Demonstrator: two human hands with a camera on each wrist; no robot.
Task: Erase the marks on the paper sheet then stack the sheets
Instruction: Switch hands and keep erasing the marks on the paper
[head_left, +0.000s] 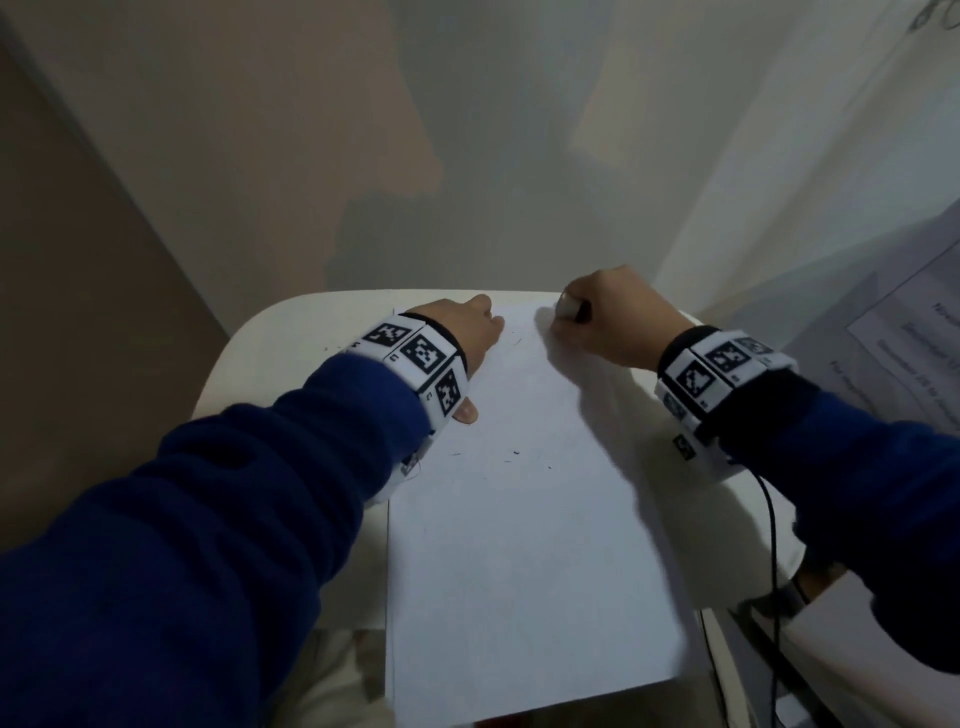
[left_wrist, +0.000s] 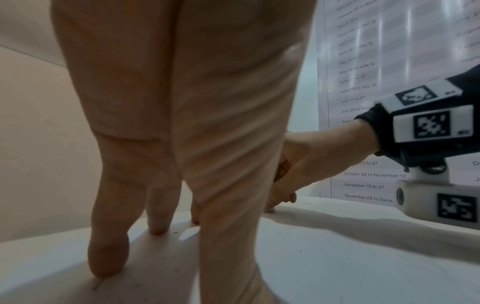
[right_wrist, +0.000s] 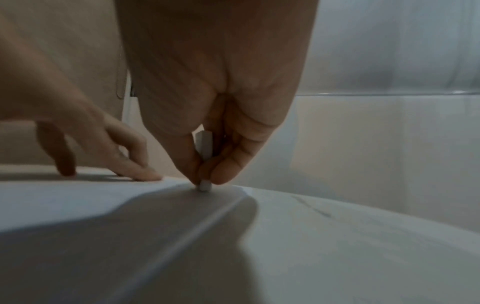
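Note:
A white paper sheet (head_left: 519, 519) lies lengthwise on a small white table (head_left: 270, 332), its near end hanging over the front edge. My left hand (head_left: 467, 338) rests flat on the sheet's far left part, fingers (left_wrist: 109, 257) straight and spread on it. My right hand (head_left: 608, 317) pinches a small white eraser (right_wrist: 204, 186) and presses its tip on the sheet's far right corner. The eraser (head_left: 569, 306) shows in the head view as a pale stub in the fist. Dark eraser crumbs (head_left: 514, 452) lie scattered on the sheet.
A wall stands close behind the table. A printed date schedule (head_left: 914, 353) hangs at the right, close to my right wrist. A black cable (head_left: 769, 545) drops from the right wrist band past the table's right edge.

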